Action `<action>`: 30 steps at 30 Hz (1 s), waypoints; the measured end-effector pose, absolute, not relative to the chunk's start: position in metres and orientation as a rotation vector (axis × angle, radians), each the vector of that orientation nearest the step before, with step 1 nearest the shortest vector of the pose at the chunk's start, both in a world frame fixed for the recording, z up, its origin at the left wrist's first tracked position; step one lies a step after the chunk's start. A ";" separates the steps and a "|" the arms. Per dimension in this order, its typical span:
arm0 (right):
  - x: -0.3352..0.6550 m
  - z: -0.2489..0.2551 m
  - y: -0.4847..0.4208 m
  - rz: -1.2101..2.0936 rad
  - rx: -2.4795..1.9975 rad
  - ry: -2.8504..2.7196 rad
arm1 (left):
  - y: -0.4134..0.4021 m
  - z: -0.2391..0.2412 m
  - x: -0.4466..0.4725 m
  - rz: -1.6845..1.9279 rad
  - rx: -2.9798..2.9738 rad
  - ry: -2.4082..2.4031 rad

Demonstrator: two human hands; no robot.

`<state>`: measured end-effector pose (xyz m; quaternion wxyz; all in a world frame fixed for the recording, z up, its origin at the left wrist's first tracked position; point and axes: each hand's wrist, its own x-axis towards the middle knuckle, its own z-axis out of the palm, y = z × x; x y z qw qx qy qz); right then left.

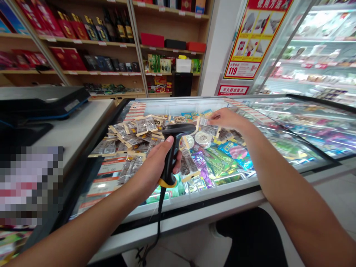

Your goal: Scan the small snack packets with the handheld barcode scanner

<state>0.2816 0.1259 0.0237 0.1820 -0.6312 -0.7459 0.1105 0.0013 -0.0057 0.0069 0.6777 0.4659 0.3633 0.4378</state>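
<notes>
My left hand (pixel 154 167) is wrapped around the grip of a black barcode scanner (pixel 174 148) with a yellow ring at its base and a cable hanging down. The scanner's head points toward a pile of small clear snack packets (pixel 133 135) lying on the glass lid of a chest freezer (pixel 280 111). My right hand (pixel 226 118) reaches over the far side of the pile, fingers curled and pinching the edge of one small packet (pixel 207 126). Green and purple snack bags (pixel 219 159) lie nearer the front edge.
A grey counter (pixel 75 129) with a black device (pixel 41 100) stands at left. Wooden shelves (pixel 111 44) with boxes and bottles fill the back wall. An upright glass-door cooler (pixel 314 55) and a red poster (pixel 254 37) stand at right. My dark-trousered leg (pixel 250 237) shows below.
</notes>
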 end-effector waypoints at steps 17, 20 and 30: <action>0.193 -0.010 0.099 0.574 -1.223 -2.473 | -0.003 0.005 0.001 1.067 0.961 0.837; 0.205 -0.001 0.104 0.674 -1.342 -2.356 | -0.003 0.008 0.001 1.094 0.889 0.843; 0.220 0.015 0.102 0.801 -1.468 -2.137 | -0.002 0.012 -0.003 1.153 0.769 0.778</action>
